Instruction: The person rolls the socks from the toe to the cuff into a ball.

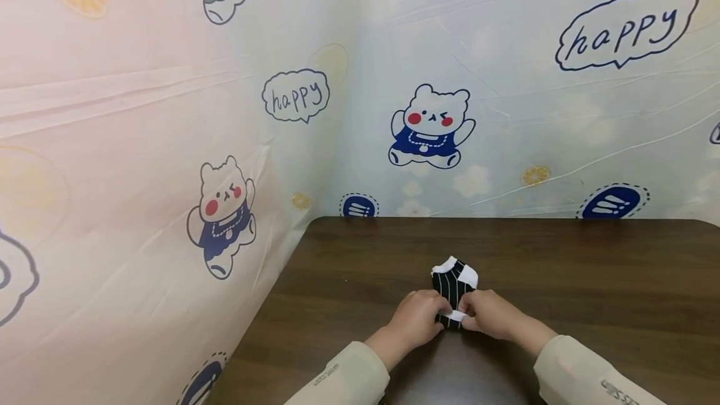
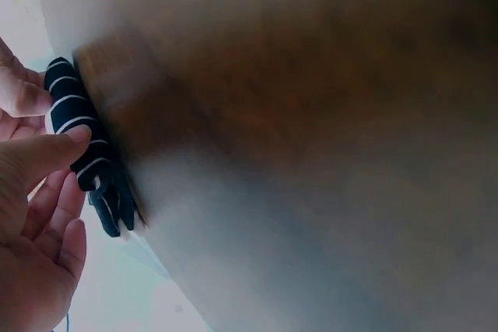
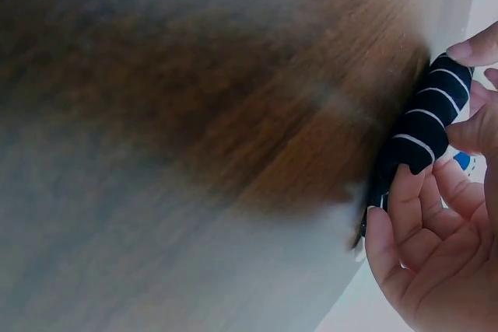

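Note:
A black ankle sock [image 1: 447,282] with thin white stripes and white patches lies on the brown table, its near end folded over into a thick roll. I cannot tell whether it is one sock or two stacked. My left hand [image 1: 417,319] pinches the left side of that roll, thumb on the near face, as the left wrist view shows on the striped fabric [image 2: 71,106]. At the roll's right side, my right hand [image 1: 494,314] pinches it between thumb and fingers. In the right wrist view the right hand's fingers [image 3: 416,215] curl under the striped roll [image 3: 428,118].
The dark wooden table [image 1: 607,274] extends well to the right of the hands. Patterned cloth or plastic sheeting [image 1: 495,67] with bears and "happy" bubbles hangs behind the table and along its left edge.

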`<act>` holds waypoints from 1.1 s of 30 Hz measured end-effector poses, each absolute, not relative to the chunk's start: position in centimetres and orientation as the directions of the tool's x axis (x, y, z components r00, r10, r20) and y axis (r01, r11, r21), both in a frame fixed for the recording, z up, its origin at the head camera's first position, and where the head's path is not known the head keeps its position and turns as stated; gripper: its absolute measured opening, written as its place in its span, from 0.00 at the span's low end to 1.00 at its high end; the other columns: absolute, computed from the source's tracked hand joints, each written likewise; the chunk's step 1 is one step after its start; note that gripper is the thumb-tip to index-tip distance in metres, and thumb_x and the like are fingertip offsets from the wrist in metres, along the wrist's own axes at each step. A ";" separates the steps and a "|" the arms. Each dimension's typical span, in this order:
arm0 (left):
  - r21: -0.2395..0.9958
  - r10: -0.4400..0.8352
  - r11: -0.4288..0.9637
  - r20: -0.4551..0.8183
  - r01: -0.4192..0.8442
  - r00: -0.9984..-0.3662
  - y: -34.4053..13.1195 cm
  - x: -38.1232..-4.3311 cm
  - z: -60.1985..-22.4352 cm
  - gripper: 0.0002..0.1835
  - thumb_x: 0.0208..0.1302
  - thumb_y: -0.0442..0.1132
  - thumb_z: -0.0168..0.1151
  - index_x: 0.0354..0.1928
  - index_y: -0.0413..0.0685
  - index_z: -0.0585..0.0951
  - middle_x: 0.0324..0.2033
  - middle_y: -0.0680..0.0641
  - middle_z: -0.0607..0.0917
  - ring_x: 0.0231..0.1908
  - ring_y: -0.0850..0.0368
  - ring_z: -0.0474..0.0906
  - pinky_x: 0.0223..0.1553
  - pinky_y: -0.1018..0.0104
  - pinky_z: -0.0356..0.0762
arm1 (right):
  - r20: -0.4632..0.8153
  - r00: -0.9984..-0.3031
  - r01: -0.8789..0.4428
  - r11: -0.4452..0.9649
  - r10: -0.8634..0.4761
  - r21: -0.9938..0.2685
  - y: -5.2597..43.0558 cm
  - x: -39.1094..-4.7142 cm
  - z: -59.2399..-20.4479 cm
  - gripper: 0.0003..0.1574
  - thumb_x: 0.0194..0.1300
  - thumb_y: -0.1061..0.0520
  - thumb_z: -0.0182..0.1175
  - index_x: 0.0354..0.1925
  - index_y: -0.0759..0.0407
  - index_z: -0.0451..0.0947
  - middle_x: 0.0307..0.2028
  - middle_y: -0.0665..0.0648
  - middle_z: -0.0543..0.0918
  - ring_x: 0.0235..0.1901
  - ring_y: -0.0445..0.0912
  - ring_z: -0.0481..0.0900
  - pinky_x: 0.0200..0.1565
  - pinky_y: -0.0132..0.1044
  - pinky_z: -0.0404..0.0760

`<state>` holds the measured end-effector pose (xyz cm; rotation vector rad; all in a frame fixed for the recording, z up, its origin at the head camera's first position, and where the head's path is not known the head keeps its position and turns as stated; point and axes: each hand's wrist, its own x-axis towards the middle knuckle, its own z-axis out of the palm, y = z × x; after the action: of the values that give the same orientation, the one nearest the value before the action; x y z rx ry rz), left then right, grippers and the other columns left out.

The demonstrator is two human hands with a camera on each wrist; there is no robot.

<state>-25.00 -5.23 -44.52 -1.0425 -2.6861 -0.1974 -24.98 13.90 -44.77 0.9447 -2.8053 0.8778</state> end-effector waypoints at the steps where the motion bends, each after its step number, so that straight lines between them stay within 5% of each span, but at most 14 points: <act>1: 0.030 0.648 0.732 0.280 0.681 -0.709 -5.2 -25.1 -44.5 0.12 0.45 0.37 0.75 0.35 0.55 0.85 0.32 0.60 0.82 0.35 0.69 0.77 0.39 0.73 0.71 | 0.226 -0.814 -0.569 0.653 -0.536 -0.500 13.9 -24.9 -44.8 0.08 0.46 0.64 0.64 0.24 0.54 0.73 0.16 0.40 0.67 0.18 0.34 0.62 0.22 0.31 0.65; 13: 0.159 0.625 0.739 0.198 0.654 -0.755 -4.4 -26.4 -44.3 0.08 0.43 0.36 0.71 0.29 0.52 0.86 0.18 0.61 0.78 0.20 0.69 0.68 0.24 0.77 0.66 | 0.333 -0.839 -0.526 0.797 -0.431 -0.296 14.1 -24.2 -43.9 0.11 0.49 0.57 0.66 0.35 0.55 0.78 0.26 0.45 0.77 0.26 0.38 0.73 0.30 0.38 0.74; 22: 0.258 0.583 0.769 0.090 0.584 -0.807 -4.1 -27.3 -43.0 0.05 0.43 0.38 0.74 0.25 0.53 0.87 0.17 0.62 0.78 0.21 0.68 0.69 0.26 0.78 0.67 | 0.428 -0.764 -0.594 0.784 -0.482 -0.178 14.2 -23.4 -43.2 0.20 0.48 0.52 0.72 0.39 0.56 0.78 0.30 0.49 0.79 0.28 0.41 0.75 0.33 0.42 0.76; 33: 0.295 0.578 0.774 0.032 0.561 -0.815 -4.0 -27.6 -42.5 0.04 0.45 0.38 0.74 0.25 0.52 0.87 0.17 0.62 0.79 0.21 0.69 0.69 0.26 0.78 0.67 | 0.390 -0.761 -0.609 0.777 -0.518 -0.155 13.8 -23.2 -43.8 0.20 0.47 0.52 0.73 0.37 0.56 0.77 0.31 0.50 0.78 0.32 0.45 0.76 0.33 0.46 0.74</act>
<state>-27.65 -3.95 -42.50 -0.9688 -3.0151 -0.4710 -23.23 13.82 -43.81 0.8655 -2.6443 0.3926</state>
